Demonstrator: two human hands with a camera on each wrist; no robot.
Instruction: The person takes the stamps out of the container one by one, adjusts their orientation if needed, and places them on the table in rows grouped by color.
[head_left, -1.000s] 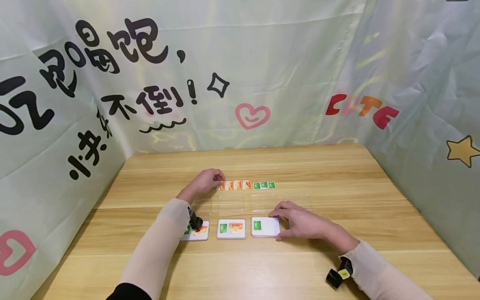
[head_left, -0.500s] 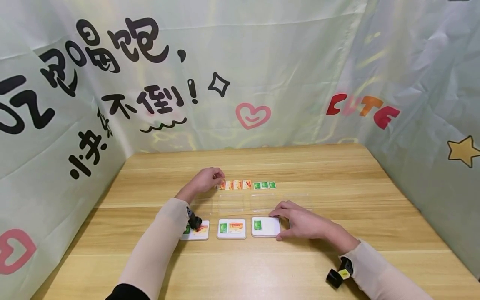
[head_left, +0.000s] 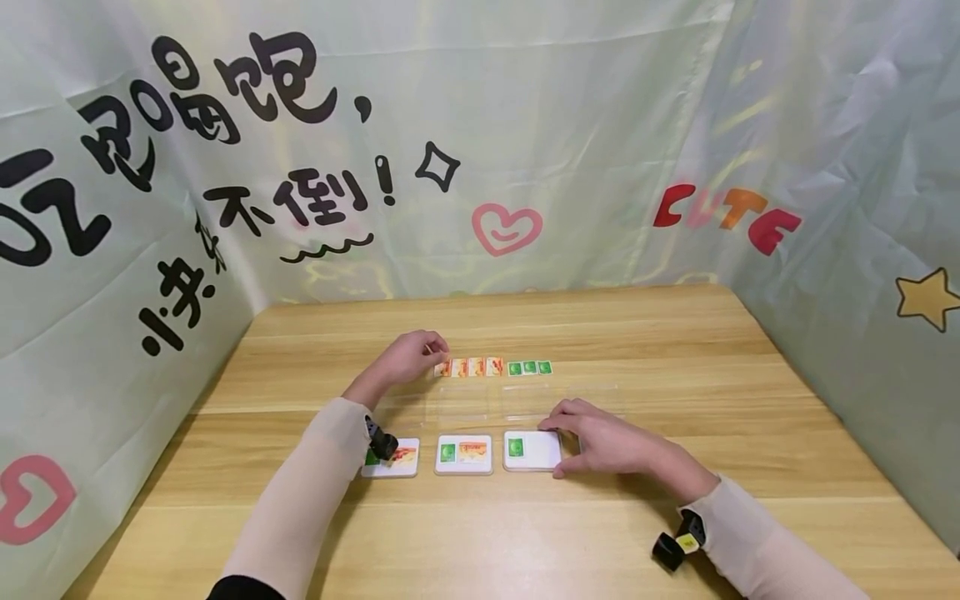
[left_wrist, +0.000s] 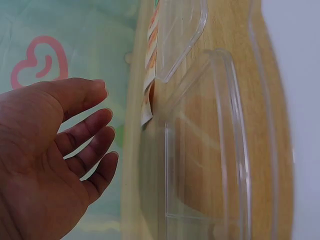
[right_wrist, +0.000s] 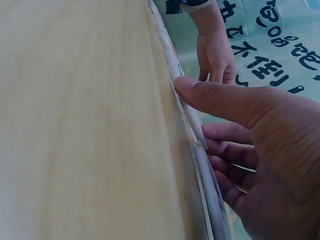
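Pale cloth (head_left: 600, 100) is hanging behind the wooden table (head_left: 465, 542) and along its left and right sides. Black lettering (head_left: 326, 197) is running above the table's far-left corner. Pink heart (head_left: 506, 237) is showing above the table's far edge; larger heart (head_left: 11, 508) is sitting left of the table. Coloured "CUTE" (head_left: 737, 212) is sitting above its far-right corner, yellow star (head_left: 928, 300) to its right.

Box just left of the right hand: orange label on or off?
Off: the box shows only a green label, its visible top otherwise white.

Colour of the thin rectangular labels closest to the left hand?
Those thin rectangular labels are orange and white; clearest in the head view.
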